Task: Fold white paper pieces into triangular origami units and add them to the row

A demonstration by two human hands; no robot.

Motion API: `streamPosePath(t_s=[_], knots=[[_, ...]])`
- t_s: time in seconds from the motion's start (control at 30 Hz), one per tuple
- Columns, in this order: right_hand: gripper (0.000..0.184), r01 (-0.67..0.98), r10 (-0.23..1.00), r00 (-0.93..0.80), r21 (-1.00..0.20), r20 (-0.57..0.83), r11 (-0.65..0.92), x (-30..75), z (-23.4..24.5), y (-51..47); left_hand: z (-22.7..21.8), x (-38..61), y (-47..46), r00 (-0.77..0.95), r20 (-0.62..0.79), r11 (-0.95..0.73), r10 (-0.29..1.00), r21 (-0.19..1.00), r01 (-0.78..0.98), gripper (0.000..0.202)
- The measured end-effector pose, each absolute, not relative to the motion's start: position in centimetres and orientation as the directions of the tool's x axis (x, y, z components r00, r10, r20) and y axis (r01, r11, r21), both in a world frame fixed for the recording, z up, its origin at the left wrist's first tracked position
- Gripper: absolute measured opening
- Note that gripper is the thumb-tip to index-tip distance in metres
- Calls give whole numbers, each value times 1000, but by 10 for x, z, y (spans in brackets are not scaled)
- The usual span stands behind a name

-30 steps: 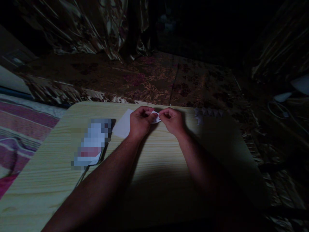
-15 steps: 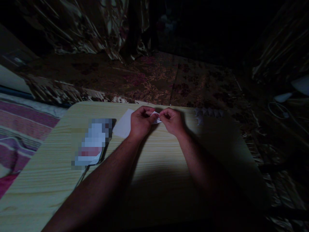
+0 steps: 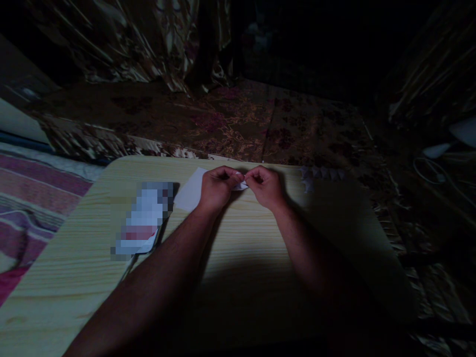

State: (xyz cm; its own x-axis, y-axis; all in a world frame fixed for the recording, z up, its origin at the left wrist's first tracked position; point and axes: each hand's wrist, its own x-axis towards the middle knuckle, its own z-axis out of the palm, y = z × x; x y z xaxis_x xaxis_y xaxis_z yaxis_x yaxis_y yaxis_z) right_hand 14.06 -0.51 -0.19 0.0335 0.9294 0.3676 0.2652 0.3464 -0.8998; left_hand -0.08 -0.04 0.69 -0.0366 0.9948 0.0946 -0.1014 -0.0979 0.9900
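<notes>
Toward 12 o'clock on the table [image 3: 238, 243]: left hand [image 3: 217, 188] and right hand [image 3: 265, 188] meet, knuckles up, around a small paper piece [image 3: 241, 186]
Piece location: between the two sets of fingertips, at or just above the tabletop near the far edge; white, mostly hidden by the fingers
Left grip: thumb and forefinger pinching the 9 o'clock end of the piece, other fingers curled in
Right grip: thumb and forefinger pinching the 3 o'clock end, other fingers curled in
Step in hand (judged): a fold or crease being worked into the piece by two opposed pinches; which fold cannot be told in this dim light
Next move (judged): calls for matched edges and an even press along the crease, as the piece is small and thin
Arm pose: left forearm enters from 7 o'clock, right forearm from 5 o'clock; they converge, wrists low over the wood
Surroundings: white sheet [image 3: 189, 194] flat at 9 o'clock of the left hand, partly under it; pixelated object [image 3: 143, 218] just beside the sheet at 8 o'clock; folded paper shapes [image 3: 322, 173] in a row at 3 o'clock, apart from the right hand
</notes>
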Motion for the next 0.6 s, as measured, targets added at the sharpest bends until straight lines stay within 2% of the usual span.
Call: streamPosePath(t_s=[0.23, 0.6], knots=[[7, 257, 934, 20, -905, 357, 340, 141, -2, -5, 7, -2, 0, -26, 102, -104, 994, 989, -104, 27], [7, 279, 933, -11, -895, 360, 349, 141, 0, -7, 9, -2, -2, -35, 90, -94, 995, 985, -144, 11]])
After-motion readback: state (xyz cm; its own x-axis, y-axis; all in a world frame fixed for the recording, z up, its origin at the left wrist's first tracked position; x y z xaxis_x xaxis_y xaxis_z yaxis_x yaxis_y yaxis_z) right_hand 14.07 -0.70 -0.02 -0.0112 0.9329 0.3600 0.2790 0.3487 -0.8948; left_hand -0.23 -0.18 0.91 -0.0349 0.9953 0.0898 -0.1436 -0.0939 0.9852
